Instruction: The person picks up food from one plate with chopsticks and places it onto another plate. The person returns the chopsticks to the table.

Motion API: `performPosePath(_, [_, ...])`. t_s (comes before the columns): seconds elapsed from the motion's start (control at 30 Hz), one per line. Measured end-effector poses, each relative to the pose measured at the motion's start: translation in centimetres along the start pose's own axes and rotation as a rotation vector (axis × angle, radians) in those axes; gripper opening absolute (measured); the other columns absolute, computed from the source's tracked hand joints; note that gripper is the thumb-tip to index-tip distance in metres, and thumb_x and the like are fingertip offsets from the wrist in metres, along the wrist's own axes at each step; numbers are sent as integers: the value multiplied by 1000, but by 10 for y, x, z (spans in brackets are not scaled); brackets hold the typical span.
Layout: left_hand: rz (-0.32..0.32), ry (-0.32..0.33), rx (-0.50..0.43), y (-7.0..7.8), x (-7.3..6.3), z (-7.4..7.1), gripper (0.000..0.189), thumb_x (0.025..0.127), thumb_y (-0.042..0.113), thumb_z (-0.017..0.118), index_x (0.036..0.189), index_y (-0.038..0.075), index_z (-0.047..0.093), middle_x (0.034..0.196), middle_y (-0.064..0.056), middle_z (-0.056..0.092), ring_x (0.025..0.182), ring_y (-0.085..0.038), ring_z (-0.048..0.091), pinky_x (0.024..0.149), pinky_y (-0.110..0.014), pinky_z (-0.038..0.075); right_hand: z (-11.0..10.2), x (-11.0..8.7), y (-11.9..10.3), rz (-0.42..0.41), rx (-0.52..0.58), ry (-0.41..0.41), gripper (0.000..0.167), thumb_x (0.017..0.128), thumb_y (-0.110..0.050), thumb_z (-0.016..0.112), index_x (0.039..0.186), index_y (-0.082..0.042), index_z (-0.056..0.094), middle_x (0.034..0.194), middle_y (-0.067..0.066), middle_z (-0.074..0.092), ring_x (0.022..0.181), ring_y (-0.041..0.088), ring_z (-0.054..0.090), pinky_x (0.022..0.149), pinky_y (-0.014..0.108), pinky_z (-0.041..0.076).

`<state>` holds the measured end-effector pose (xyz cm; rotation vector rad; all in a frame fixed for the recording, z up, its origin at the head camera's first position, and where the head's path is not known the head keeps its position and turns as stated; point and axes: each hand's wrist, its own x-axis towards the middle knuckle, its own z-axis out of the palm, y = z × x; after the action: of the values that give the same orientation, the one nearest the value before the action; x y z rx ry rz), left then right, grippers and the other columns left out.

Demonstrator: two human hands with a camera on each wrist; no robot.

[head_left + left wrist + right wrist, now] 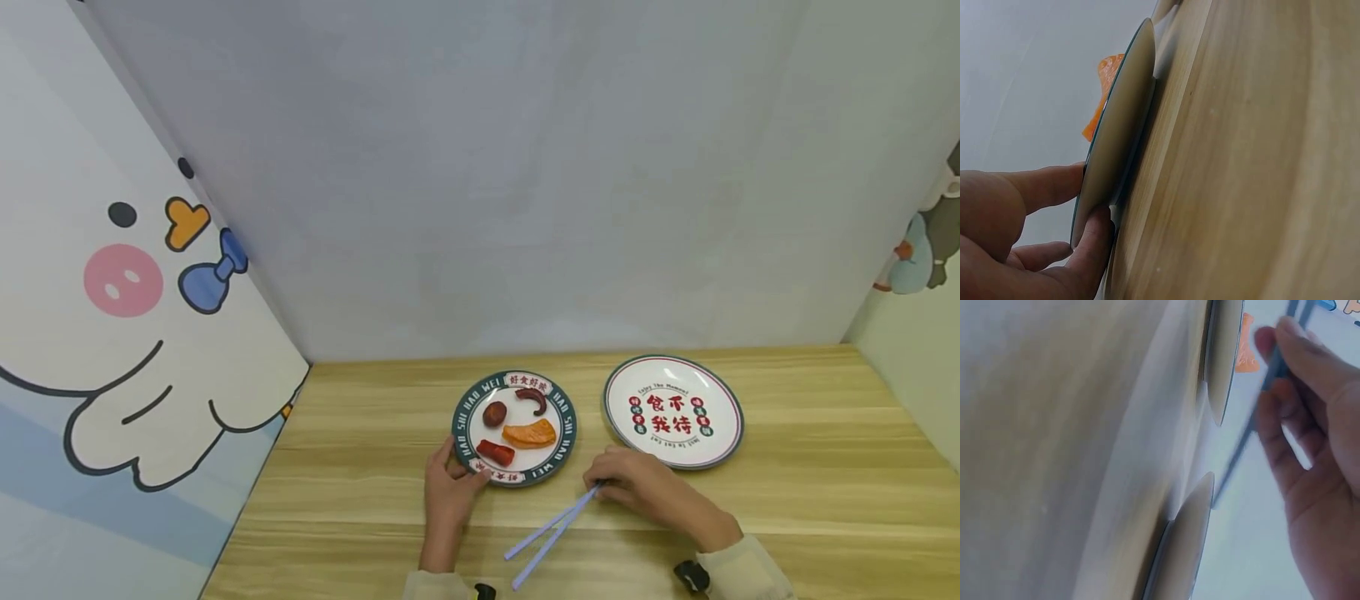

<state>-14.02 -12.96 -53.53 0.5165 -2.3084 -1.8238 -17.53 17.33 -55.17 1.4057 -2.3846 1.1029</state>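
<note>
At the lower left of a green-rimmed plate [569, 429], my left hand [452, 500] grips the rim. The left wrist view shows one finger tucked under the plate. Food pieces lie on it: an orange salmon-like slice [529, 434], a red roll [496, 452], a round brown piece [494, 414] and a dark curled tentacle-like piece [532, 400]. My right hand [630, 477] pinches a pair of pale purple chopsticks [555, 541] between the two plates. Their long ends spread slightly apart and point toward the lower left in the head view.
A white plate [675, 450] with red lettering sits on the wooden table [360, 467], right of the food plate and just beyond my right hand. A grey wall [525, 183] closes off the back. A cartoon-printed panel [75, 358] stands along the left.
</note>
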Motion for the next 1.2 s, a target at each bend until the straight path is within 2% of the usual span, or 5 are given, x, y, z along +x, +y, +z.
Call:
performPosePath(0.17, [13, -4, 2, -3, 1, 0, 85, 76, -14, 81, 152, -14, 43, 151, -37, 42, 93, -28, 64, 68, -19, 55, -8, 7, -26, 43, 13, 104, 15, 88, -8, 80, 97, -20, 75, 90, -11, 71, 83, 2, 60, 71, 21, 55])
performPosePath(0.43, [6, -7, -3, -2, 0, 0, 85, 76, -12, 82, 152, -14, 44, 148, -36, 45, 95, -31, 65, 72, -24, 60, -10, 14, -45, 138, 114, 226, 24, 83, 4, 82, 100, -10, 77, 86, -2, 73, 72, -1, 59, 57, 19, 54])
performPosePath(0.6, [-12, -10, 12, -3, 1, 0, 85, 79, -11, 83, 154, -12, 43, 150, -34, 44, 96, -29, 64, 74, -26, 60, -9, 15, -49, 171, 162, 255, 29, 86, 5, 80, 114, 0, 78, 89, 2, 74, 69, 0, 58, 55, 21, 55])
performPosePath(0.9, [-9, -10, 18, -4, 1, -1, 85, 78, -11, 82, 154, -12, 43, 151, -35, 43, 96, -29, 64, 73, -26, 60, -4, 18, -54, 149, 266, 329, 22, 87, 18, 72, 106, 8, 74, 81, 4, 64, 66, 5, 61, 52, 21, 57])
performPosePath(1.2, [7, 0, -4, -1, 0, -1, 86, 76, -11, 82, 153, -13, 44, 148, -34, 46, 94, -28, 64, 71, -22, 56, 0, 20, -65, 277, 471, 357, 14, 92, 16, 68, 106, 14, 64, 75, 16, 66, 58, 8, 65, 48, 29, 59])
